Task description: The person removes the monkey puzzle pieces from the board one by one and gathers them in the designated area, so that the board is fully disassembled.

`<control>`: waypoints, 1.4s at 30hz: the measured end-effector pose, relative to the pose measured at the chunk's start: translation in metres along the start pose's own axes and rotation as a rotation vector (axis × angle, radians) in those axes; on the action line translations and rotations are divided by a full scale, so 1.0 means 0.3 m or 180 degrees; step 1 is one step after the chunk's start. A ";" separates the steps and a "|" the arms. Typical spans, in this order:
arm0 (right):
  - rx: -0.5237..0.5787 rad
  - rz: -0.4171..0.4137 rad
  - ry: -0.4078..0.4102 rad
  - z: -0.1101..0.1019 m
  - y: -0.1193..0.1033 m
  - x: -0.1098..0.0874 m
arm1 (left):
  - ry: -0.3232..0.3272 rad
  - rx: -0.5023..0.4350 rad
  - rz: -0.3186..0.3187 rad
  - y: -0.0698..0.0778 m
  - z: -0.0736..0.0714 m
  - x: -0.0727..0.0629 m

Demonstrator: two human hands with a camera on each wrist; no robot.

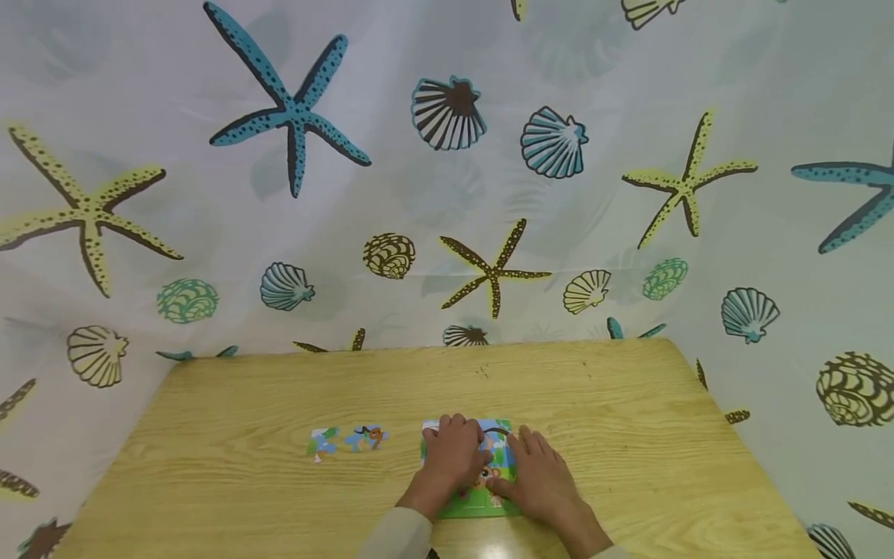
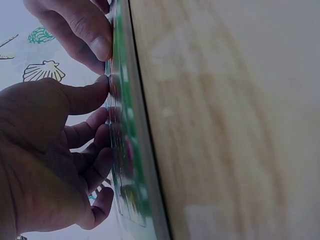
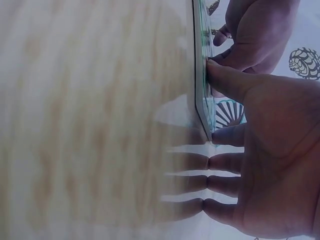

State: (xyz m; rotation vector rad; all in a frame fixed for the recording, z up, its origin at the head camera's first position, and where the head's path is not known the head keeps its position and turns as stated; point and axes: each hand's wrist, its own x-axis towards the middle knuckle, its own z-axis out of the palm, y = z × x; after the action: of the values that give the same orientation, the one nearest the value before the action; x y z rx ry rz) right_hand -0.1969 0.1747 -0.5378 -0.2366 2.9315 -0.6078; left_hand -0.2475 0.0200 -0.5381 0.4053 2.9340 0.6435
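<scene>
A jigsaw puzzle board with a cartoon animal picture and a green lower edge lies flat on the table. My left hand reaches over its left part, loosely bent fingertips pressing on the picture. Along the right edge rests my right hand, its thumb on the board. In the right wrist view the other fingertips of the right hand touch the tabletop beside the board's corner. Seen from the left wrist, the left hand has thumb and fingers spread on the surface. Part of the picture is hidden under the hands.
Two loose bits of puzzle, one blue and green and one with a brown animal, lie left of the board on the wooden table. A cloth printed with shells and starfish hangs around the back and sides.
</scene>
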 end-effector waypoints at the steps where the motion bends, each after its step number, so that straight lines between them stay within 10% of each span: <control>1: 0.0000 -0.0003 -0.0001 -0.001 -0.001 0.000 | -0.0018 -0.0006 -0.0018 0.000 -0.001 0.002; 24: -0.0011 0.0035 0.0011 0.000 -0.002 -0.002 | 0.0081 -0.0261 -0.0110 0.009 0.006 0.017; 42: 0.0037 0.0089 -0.0074 0.002 0.005 0.002 | 0.0425 -0.0931 0.0042 -0.098 -0.065 0.028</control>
State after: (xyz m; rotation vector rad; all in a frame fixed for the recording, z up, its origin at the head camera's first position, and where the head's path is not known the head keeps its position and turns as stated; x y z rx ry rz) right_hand -0.1977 0.1757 -0.5389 -0.1998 2.9031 -0.6136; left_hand -0.2657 -0.0110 -0.5334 0.3624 2.8938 1.1226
